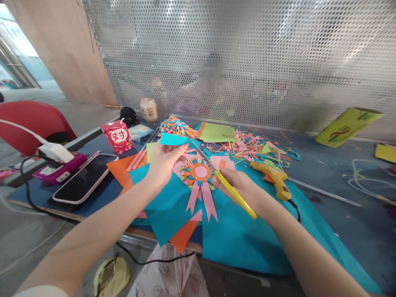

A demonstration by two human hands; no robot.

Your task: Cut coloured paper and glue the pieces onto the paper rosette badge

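My left hand (164, 161) pinches a small blue strip of paper (173, 140) above the table. In my right hand (243, 183) are scissors with yellow handles (236, 196), their blades pointing up and left near the strip's right end. I cannot tell whether the blades touch the paper. Below and between the hands lies a paper rosette (201, 171), orange and pink in the middle, with pink ribbon tails. Blue paper sheets (168, 202) and an orange sheet (185, 235) lie under it.
A yellow glue gun (276, 180) lies right of my right hand. Paper scraps (247, 146) and more rosettes (177, 126) are farther back. On the left are a phone (85, 178), a purple power strip (60, 169) and a red drink carton (117, 137). Perforated metal (247, 53) stands behind.
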